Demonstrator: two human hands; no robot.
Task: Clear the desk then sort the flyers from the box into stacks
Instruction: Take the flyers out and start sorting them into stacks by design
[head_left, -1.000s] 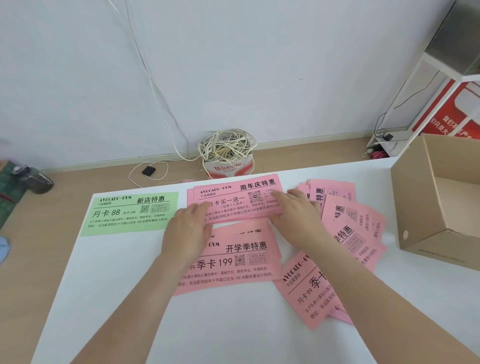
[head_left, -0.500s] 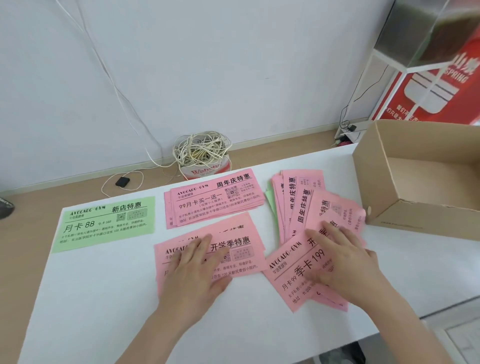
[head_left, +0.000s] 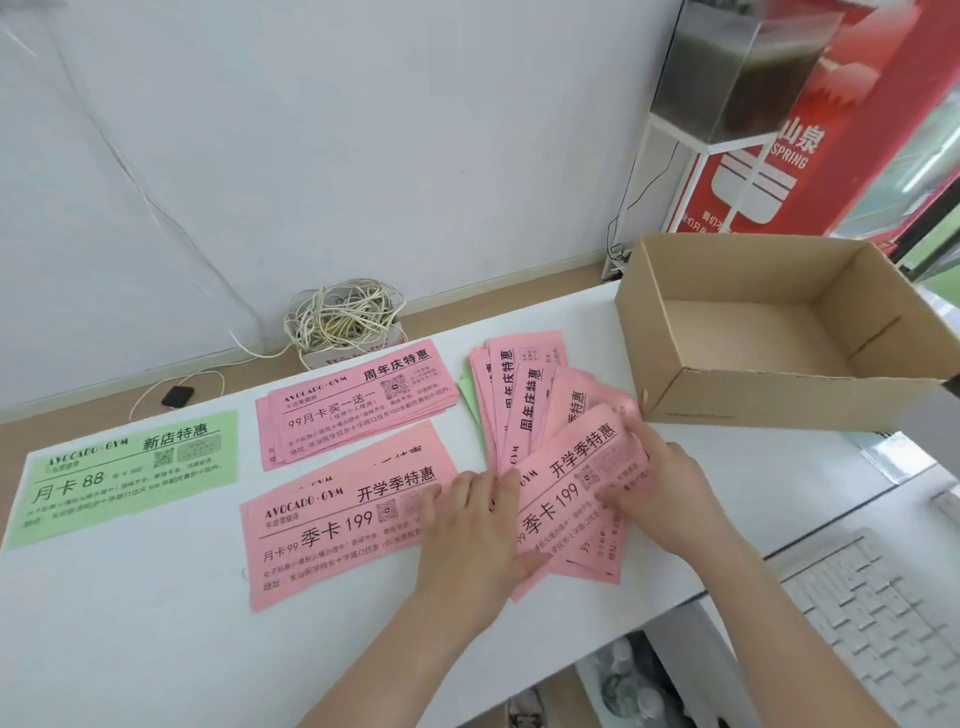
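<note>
Head: cardboard box (head_left: 779, 400) on desk (head_left: 156, 623), bare floor showing; flyers (head_left: 524, 405) beside.

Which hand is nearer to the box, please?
Right. The right hand rests on the loose flyers just before the box's near left corner; the left hand lies farther left, at that pile's other side.

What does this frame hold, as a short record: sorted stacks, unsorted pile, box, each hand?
sorted: green flyer at left; far pink stack; near pink stack
unsorted pile: fanned pink flyers, green sheet beneath, beside the box
box: open, nothing visible inside
left hand: flat, on the near pink stack's right end
right hand: on the pile's top flyer; pinching or pressing, cannot tell
</note>
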